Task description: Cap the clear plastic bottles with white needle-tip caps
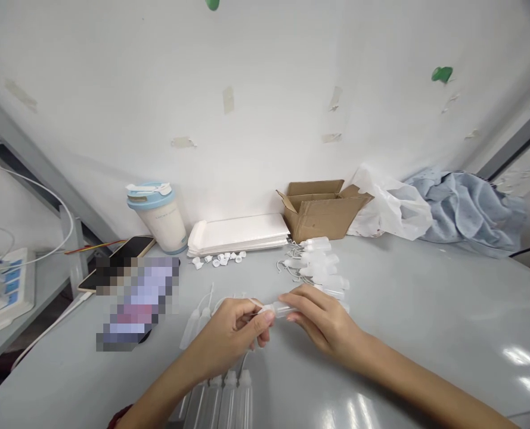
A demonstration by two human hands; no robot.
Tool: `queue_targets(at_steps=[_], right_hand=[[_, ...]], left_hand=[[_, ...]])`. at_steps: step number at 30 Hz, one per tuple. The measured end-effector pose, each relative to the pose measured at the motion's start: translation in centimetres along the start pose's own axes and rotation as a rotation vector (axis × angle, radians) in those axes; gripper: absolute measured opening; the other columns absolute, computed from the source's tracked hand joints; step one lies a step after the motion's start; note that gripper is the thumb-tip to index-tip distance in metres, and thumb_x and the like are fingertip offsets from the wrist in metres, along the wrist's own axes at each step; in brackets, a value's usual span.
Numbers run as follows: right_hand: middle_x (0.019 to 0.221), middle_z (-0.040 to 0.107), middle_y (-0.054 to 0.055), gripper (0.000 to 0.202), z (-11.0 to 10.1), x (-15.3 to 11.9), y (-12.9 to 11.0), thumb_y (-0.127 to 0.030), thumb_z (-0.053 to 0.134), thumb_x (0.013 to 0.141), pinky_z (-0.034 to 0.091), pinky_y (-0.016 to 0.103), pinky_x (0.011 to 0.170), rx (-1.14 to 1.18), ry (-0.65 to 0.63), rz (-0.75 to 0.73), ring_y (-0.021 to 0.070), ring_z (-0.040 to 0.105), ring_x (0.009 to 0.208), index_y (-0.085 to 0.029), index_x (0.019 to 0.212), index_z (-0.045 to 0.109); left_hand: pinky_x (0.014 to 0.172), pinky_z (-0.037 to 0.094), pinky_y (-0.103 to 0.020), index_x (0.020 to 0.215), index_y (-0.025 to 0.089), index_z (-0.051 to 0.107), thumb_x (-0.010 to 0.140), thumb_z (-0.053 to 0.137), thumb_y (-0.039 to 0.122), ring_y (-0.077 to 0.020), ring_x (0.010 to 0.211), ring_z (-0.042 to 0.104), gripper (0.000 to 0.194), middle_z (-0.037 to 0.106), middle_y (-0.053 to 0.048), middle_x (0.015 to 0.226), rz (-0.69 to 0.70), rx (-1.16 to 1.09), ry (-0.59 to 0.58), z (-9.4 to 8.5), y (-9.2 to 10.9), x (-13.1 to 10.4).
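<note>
A small clear bottle [283,309] lies sideways between my two hands. My left hand [235,328] pinches its white tip end, and my right hand [321,316] holds its body with the fingertips. Several clear bottles with white tops [229,399] lie side by side at the near edge, below my left hand. More bottles [195,325] with thin tubes lie just left of that hand, partly hidden by it. Beyond my right hand is a pile of whitish bottles [321,265] with thin tubes. Loose small white caps [222,260] are scattered farther back.
White padded envelopes [242,232] are stacked against the wall, beside an open cardboard box [322,217]. A lidded cup [161,220] and two phones, one dark [133,253] and one blurred [142,304], are at the left. A plastic bag [390,208] and blue cloth [468,208] lie back right.
</note>
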State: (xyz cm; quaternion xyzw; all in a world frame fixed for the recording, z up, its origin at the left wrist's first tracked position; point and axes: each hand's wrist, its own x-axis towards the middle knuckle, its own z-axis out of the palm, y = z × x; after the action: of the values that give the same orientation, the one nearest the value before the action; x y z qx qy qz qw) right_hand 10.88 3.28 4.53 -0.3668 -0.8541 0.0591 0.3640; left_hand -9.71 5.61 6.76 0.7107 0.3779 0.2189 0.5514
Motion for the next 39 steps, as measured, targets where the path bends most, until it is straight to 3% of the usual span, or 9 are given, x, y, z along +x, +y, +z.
queue_targets(at_steps=[4, 8, 11, 16, 20, 23, 28, 34, 39], right_hand=[[0.080, 0.060, 0.010, 0.026, -0.2, 0.0, -0.4, -0.025, 0.034, 0.096, 0.047, 0.028, 0.057, 0.009, -0.012, -0.027, 0.0177, 0.055, 0.067, -0.013, 0.106, 0.055], [0.072, 0.058, 0.007, 0.029, -0.4, 0.0, -0.8, -0.025, 0.031, 0.097, 0.043, 0.027, 0.056, 0.138, -0.060, 0.096, 0.0163, 0.052, 0.062, -0.014, 0.100, 0.057], [0.071, 0.058, 0.004, 0.031, -0.4, 0.2, -1.0, -0.026, 0.031, 0.097, 0.042, 0.026, 0.059, 0.262, -0.107, 0.229, 0.0149, 0.053, 0.062, -0.016, 0.093, 0.059], [0.064, 0.053, 0.000, 0.038, -0.4, 0.6, -1.0, -0.034, 0.031, 0.097, 0.036, 0.024, 0.057, 0.428, -0.174, 0.426, 0.0124, 0.048, 0.059, -0.016, 0.077, 0.058], [0.055, 0.033, -0.005, 0.042, -0.2, 0.6, -0.6, -0.042, 0.034, 0.095, 0.026, 0.023, 0.049, 0.554, -0.210, 0.535, 0.0092, 0.032, 0.051, -0.017, 0.064, 0.047], [0.053, 0.028, -0.006, 0.045, -0.1, 0.7, -0.3, -0.050, 0.036, 0.092, 0.022, 0.022, 0.045, 0.672, -0.239, 0.613, 0.0081, 0.026, 0.047, -0.019, 0.059, 0.037], [0.051, 0.029, -0.007, 0.048, -0.2, 0.9, -0.2, -0.054, 0.037, 0.090, 0.023, 0.022, 0.042, 0.796, -0.242, 0.697, 0.0072, 0.027, 0.043, -0.020, 0.057, 0.033], [0.060, 0.046, -0.003, 0.034, -0.7, 0.8, -0.8, -0.040, 0.039, 0.093, 0.034, 0.023, 0.054, 0.539, -0.154, 0.548, 0.0114, 0.043, 0.057, -0.017, 0.079, 0.059], [0.071, 0.059, 0.003, 0.027, -1.1, 0.8, -0.6, -0.033, 0.040, 0.094, 0.039, 0.025, 0.057, 0.352, -0.138, 0.372, 0.0141, 0.051, 0.061, -0.017, 0.094, 0.062]], left_hand=[[0.058, 0.045, -0.022, 0.073, 0.015, 0.064, 0.090, 0.043, 0.041, -0.0128, 0.059, 0.056, 0.037, 0.062, -0.001, 0.065, 0.001, 0.003, -0.059, 0.0, 0.2, -0.1], [0.058, 0.043, -0.022, 0.065, 0.016, 0.061, 0.092, 0.041, 0.035, -0.0135, 0.062, 0.057, 0.038, 0.060, -0.001, 0.063, 0.067, 0.165, -0.048, 0.3, 0.5, -0.2], [0.054, 0.038, -0.024, 0.058, 0.018, 0.052, 0.092, 0.042, 0.027, -0.0134, 0.056, 0.051, 0.036, 0.054, 0.000, 0.057, 0.257, 0.458, 0.064, 0.6, 0.0, -0.1], [0.060, 0.041, -0.028, 0.073, 0.017, 0.050, 0.092, 0.039, 0.013, -0.0177, 0.067, 0.054, 0.022, 0.059, -0.004, 0.071, 0.597, 0.736, 0.155, 1.0, -1.3, -0.1], [0.057, 0.041, -0.030, 0.082, 0.015, 0.051, 0.092, 0.039, 0.008, -0.0177, 0.066, 0.051, 0.017, 0.059, -0.006, 0.076, 0.700, 0.916, 0.183, 1.2, -1.7, -0.3], [0.056, 0.041, -0.031, 0.081, 0.014, 0.052, 0.090, 0.041, 0.007, -0.0175, 0.064, 0.051, 0.016, 0.059, -0.006, 0.075, 0.751, 1.023, 0.207, 1.3, -1.6, -0.2], [0.057, 0.043, -0.030, 0.080, 0.016, 0.053, 0.093, 0.038, 0.016, -0.0184, 0.067, 0.054, 0.019, 0.059, -0.006, 0.075, 0.659, 0.960, 0.240, 1.2, -1.0, 0.0], [0.060, 0.042, -0.027, 0.070, 0.018, 0.049, 0.093, 0.039, 0.019, -0.0156, 0.067, 0.054, 0.025, 0.057, -0.001, 0.068, 0.407, 0.663, 0.188, 1.0, -0.8, -0.1], [0.059, 0.040, -0.029, 0.077, 0.017, 0.052, 0.093, 0.039, 0.017, -0.0176, 0.066, 0.048, 0.021, 0.054, -0.003, 0.069, 0.561, 0.823, 0.247, 1.2, -0.7, -0.1]])
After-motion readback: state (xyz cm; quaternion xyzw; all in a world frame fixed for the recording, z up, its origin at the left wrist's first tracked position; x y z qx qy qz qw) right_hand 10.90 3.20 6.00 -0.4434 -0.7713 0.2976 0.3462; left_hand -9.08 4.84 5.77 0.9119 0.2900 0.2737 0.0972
